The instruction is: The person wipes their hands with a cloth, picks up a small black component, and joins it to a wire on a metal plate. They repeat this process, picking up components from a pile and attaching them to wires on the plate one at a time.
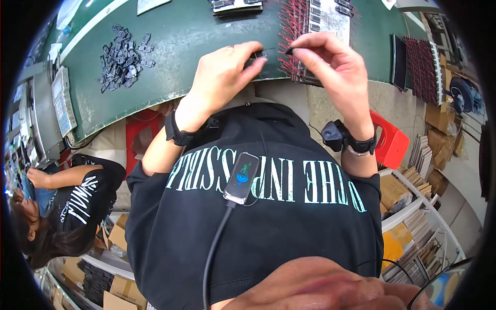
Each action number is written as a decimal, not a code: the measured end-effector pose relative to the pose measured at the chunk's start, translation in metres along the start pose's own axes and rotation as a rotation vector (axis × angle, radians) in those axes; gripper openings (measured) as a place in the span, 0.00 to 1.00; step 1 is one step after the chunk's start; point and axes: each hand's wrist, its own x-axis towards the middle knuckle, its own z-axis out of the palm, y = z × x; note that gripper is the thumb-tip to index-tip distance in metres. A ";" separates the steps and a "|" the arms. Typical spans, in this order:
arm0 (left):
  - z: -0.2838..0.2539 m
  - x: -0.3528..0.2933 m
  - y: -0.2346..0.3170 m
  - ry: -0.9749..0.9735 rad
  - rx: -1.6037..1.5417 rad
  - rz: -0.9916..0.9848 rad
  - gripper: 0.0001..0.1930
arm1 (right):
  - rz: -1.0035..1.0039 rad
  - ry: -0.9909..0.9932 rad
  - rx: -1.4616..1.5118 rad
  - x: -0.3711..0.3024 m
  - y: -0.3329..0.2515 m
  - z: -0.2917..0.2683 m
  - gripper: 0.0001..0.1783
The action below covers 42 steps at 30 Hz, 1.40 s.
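Over the front part of the green table (170,51), my left hand (219,72) pinches a small dark plastic part (262,53) between thumb and forefinger. My right hand (338,64), a short gap away, has its thumb and forefinger closed on a small black piece (290,51) whose exact kind is too small to make out. Right beside that hand lies a pale board (336,23) lined with dark small parts and fringed with thin red wires (289,39). A loose pile of black plastic parts (121,59) is spread on the table to the left.
More dark parts sit on a stack (236,10) at the far edge. At the right stands another panel with red wires (421,70). A red stool (391,142) and shelves with cardboard boxes (395,194) are beside me. A co-worker (77,206) sits at the left.
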 end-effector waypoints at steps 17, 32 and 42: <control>-0.012 0.024 0.010 -0.058 -1.133 -0.519 0.16 | -0.027 0.004 -0.227 0.018 0.007 0.011 0.07; -0.023 0.036 0.017 -0.098 -0.975 -0.448 0.14 | 0.055 -0.258 0.044 0.031 0.009 -0.011 0.07; -0.018 0.042 0.029 -0.071 -0.794 -0.446 0.17 | -0.203 -0.122 -0.520 0.016 0.002 -0.001 0.12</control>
